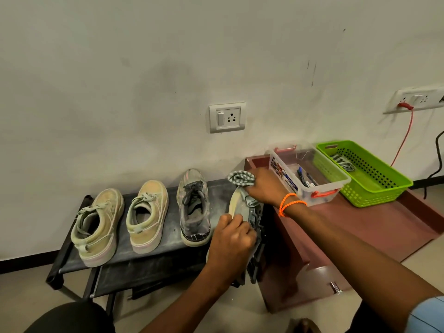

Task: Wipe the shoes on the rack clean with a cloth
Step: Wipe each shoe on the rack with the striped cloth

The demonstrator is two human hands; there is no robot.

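Because the grey shoe (242, 210) being wiped is turned onto its side at the right end of the rack (149, 260), with its pale sole facing left and its laces hanging toward the right edge, it is looking like a light, flexible thing that is likely flexing and tipping unless it is braced. Its fabric upper is probably giving under pressure while the sole rim is staying stiff, so the firm heel and sole edge are seeming the best places to take hold. That is where the left hand (231, 239) is gripping: its fingers are curling round the heel end and the sole edge, steadying the shoe against the rack's front right corner. Up at the toe, the right hand (263, 188), wearing orange bands at the wrist, is closing round a bunched striped cloth (241, 180), which is soft and limp, folding over the toe and draping down the shoe's side; the fingers are clenching it into a wad and pressing it on the toe. Along the same shelf, a second grey shoe (194, 207) is standing upright just beside the held one, and two beige sneakers (120, 222) are sitting toward the left end, all looking dusty and, by my judgement, not yet wiped. Beside the rack's right edge, a clear plastic box (307, 174) and a green basket (365, 174) are resting on a maroon cabinet (360, 227).
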